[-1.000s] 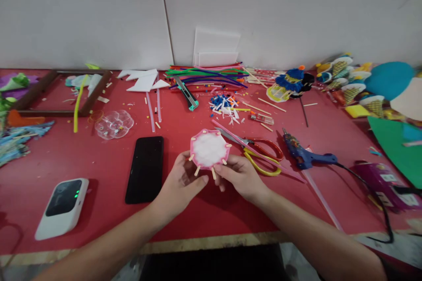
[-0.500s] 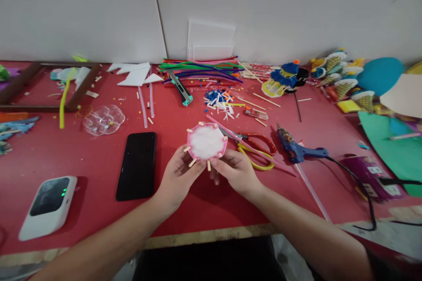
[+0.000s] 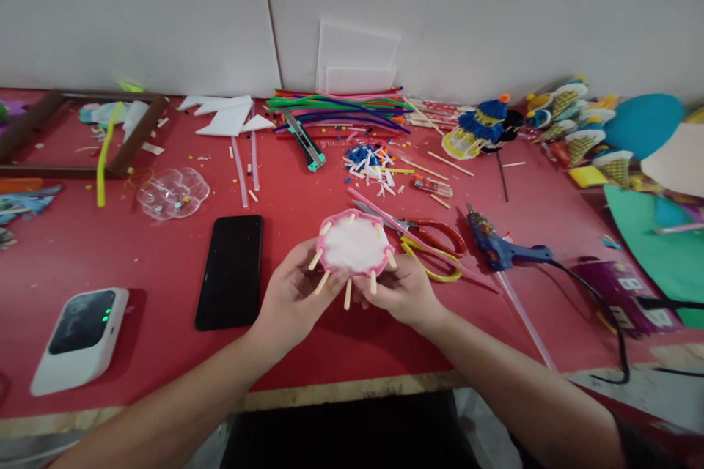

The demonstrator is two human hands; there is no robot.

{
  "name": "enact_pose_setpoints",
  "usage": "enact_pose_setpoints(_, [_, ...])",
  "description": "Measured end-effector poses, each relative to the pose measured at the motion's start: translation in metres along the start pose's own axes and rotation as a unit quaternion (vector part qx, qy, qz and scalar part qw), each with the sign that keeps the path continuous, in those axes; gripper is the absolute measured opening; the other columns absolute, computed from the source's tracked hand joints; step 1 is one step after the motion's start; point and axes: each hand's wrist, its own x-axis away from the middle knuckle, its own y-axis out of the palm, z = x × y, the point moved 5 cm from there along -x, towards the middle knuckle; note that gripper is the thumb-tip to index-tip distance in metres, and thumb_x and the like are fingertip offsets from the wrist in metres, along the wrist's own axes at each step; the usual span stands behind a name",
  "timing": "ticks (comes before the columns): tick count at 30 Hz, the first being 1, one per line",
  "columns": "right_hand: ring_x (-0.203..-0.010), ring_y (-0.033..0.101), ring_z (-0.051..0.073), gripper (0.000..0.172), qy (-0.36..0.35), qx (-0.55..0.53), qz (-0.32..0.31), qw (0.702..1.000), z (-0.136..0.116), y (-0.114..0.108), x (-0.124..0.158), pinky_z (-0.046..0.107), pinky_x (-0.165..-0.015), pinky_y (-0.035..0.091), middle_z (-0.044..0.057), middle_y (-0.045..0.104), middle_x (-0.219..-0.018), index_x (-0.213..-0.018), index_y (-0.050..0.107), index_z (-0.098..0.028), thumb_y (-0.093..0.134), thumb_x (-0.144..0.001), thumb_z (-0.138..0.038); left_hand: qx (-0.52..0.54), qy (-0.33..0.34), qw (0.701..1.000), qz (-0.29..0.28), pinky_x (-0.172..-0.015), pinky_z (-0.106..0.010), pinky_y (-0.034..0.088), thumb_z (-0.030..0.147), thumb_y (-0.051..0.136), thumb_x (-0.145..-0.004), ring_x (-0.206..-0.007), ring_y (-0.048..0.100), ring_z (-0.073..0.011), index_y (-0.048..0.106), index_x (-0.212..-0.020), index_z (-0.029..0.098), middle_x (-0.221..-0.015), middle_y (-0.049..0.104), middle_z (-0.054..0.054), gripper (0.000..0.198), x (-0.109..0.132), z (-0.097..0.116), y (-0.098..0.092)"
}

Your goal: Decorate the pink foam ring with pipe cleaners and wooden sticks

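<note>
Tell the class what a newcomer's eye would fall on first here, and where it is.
Probably the pink-rimmed white piece with little sticks around its edge, held in the left hand and right hand at the centre. Next, the bright bundle of fuzzy stems by the wall, and the blue glue gun on the red table at right.

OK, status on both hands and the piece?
Left hand and right hand both gripping the pink-rimmed disc. Sticks jut from its rim. Scissors and pink strip lie just beyond.
</note>
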Motion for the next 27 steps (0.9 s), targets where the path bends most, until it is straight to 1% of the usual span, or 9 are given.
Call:
enact_pose_setpoints(3, [-0.041,0.055,0.011,0.028,-0.002,-0.005,0.001,1.000,-0.0008,-0.0002,0.0001,0.022,-0.040,0.044,0.000,0.060,-0.047,-0.061,0.059,-0.018,0.067,-0.079,-0.039,-0.023,0.033,0.999,-0.005,-0.087,-0.035,0.059,0.024,0.072,-0.077,-0.097,0.071,-0.0212,0.061,-0.107,0.021,-0.105,0.073,-0.007,0.033,0.0024,0.0032,0.0015])
enact_pose_setpoints(5, [-0.040,0.056,0.011,0.027,0.000,-0.012,0.001,1.000,-0.0019,0.0002,0.0000,0.021,-0.039,0.045,0.000,0.061,-0.048,-0.062,0.060,-0.018,0.067,-0.079,-0.038,-0.046,0.041,0.998,0.001,-0.087,-0.036,0.059,0.025,0.072,-0.078,-0.098,0.071,-0.0217,0.060,-0.108,0.021,-0.106,0.072,-0.007,0.032,0.0038,0.0040,0.0012])
enact_pose_setpoints(8, [-0.039,0.057,0.011,0.027,0.011,-0.022,-0.004,1.000,-0.0044,0.0015,-0.0004,0.020,-0.038,0.046,0.001,0.064,-0.050,-0.065,0.062,-0.017,0.067,-0.079,-0.040,-0.065,0.026,0.998,0.002,-0.086,-0.035,0.059,0.027,0.070,-0.080,-0.102,0.070,-0.0232,0.054,-0.119,0.021,-0.111,0.071,-0.009,0.042,0.0049,0.0023,0.0000])
enact_pose_setpoints(11, [-0.037,0.057,0.010,0.031,0.022,-0.025,-0.007,0.999,-0.0067,0.0025,-0.0009,0.019,-0.037,0.046,0.002,0.065,-0.050,-0.065,0.062,-0.017,0.067,-0.079,-0.044,-0.099,0.004,0.995,-0.001,-0.083,-0.033,0.060,0.031,0.071,-0.081,-0.110,0.068,-0.0266,0.050,-0.127,0.019,-0.119,0.068,-0.013,0.052,0.0050,0.0006,-0.0013])
enact_pose_setpoints(14, [-0.036,0.056,0.010,0.034,0.024,-0.031,0.000,0.999,-0.0078,0.0022,-0.0008,0.019,-0.036,0.046,0.002,0.065,-0.050,-0.064,0.061,-0.018,0.067,-0.079,-0.048,-0.118,-0.008,0.993,-0.003,-0.083,-0.032,0.060,0.034,0.071,-0.080,-0.111,0.067,-0.0277,0.051,-0.126,0.018,-0.123,0.066,-0.014,0.053,0.0047,-0.0004,-0.0022])
enact_pose_setpoints(17, [-0.037,0.057,0.010,0.033,0.023,-0.032,0.003,0.999,-0.0078,0.0019,-0.0001,0.019,-0.037,0.046,0.001,0.065,-0.049,-0.064,0.061,-0.018,0.068,-0.078,-0.047,-0.088,-0.012,0.996,-0.009,-0.082,-0.034,0.061,0.032,0.071,-0.080,-0.103,0.071,-0.0255,0.048,-0.126,0.020,-0.116,0.070,-0.012,0.053,0.0047,-0.0018,-0.0016])
enact_pose_setpoints(22, [-0.036,0.055,0.010,0.028,0.027,-0.020,0.000,0.999,-0.0057,0.0023,0.0016,0.019,-0.036,0.045,0.001,0.063,-0.048,-0.062,0.060,-0.018,0.067,-0.077,-0.040,-0.065,-0.003,0.998,-0.014,-0.080,-0.033,0.061,0.026,0.071,-0.079,-0.098,0.072,-0.0238,0.046,-0.123,0.022,-0.109,0.072,-0.009,0.051,0.0055,-0.0020,0.0006])
enact_pose_setpoints(25, [-0.035,0.053,0.010,0.024,0.018,-0.017,0.000,1.000,-0.0051,0.0029,0.0019,0.019,-0.036,0.043,0.000,0.061,-0.046,-0.061,0.058,-0.019,0.065,-0.077,-0.035,-0.054,0.012,0.998,-0.020,-0.081,-0.031,0.061,0.024,0.070,-0.079,-0.098,0.072,-0.0216,0.049,-0.120,0.022,-0.108,0.072,-0.008,0.045,0.0058,0.0002,0.0030])
enact_pose_setpoints(27, [-0.036,0.053,0.010,0.022,0.010,-0.017,-0.001,1.000,-0.0052,0.0035,0.0017,0.019,-0.036,0.042,-0.001,0.059,-0.045,-0.061,0.056,-0.020,0.063,-0.077,-0.032,-0.068,0.027,0.997,-0.017,-0.081,-0.031,0.060,0.023,0.070,-0.079,-0.097,0.071,-0.0208,0.052,-0.116,0.022,-0.107,0.071,-0.007,0.041,0.0058,0.0028,0.0035])
